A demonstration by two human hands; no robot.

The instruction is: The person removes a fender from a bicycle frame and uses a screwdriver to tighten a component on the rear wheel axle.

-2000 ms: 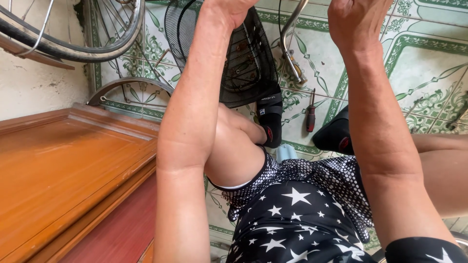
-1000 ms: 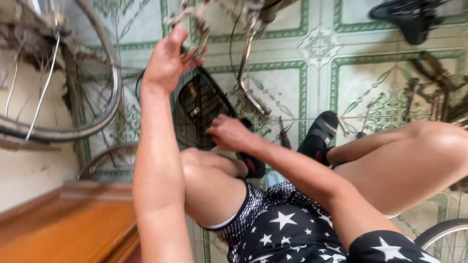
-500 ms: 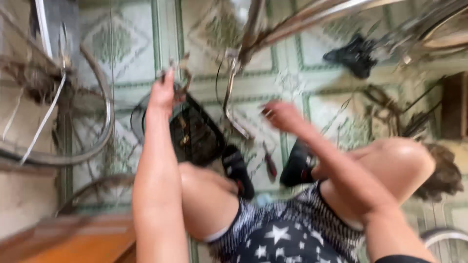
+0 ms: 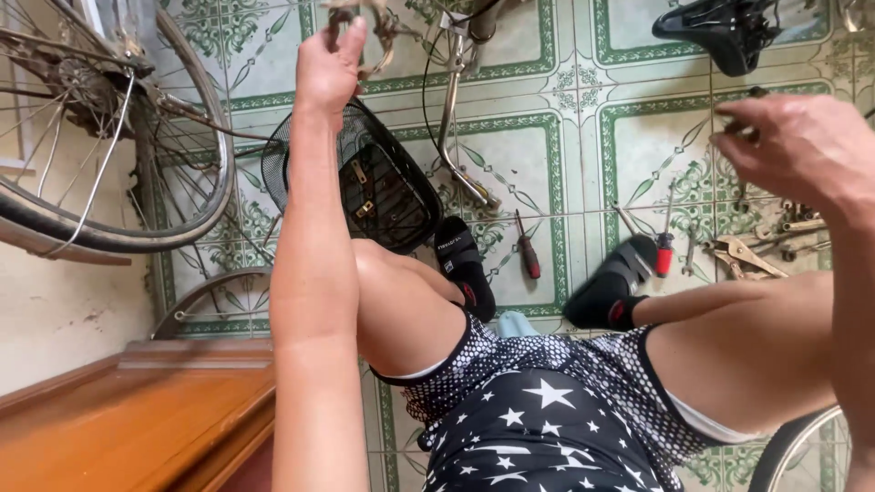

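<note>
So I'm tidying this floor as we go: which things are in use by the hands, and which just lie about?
In hand:
- left hand on a metal bike part
- right hand pinching a small dark piece

Lying about:
- black wire basket
- two red-handled screwdrivers
- pliers
- black saddle
- spoked wheel

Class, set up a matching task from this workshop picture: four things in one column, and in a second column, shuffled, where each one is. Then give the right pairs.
Things
1. left hand
2. right hand
3. black wire basket
4. bicycle saddle

Places
A. top right corner, on the tiled floor
B. raised at the top, gripping a metal bicycle part
C. on the floor just behind the left knee
D. at the right edge, fingers pinching a small dark piece, above the scattered tools

Pairs: 1-B, 2-D, 3-C, 4-A
</note>
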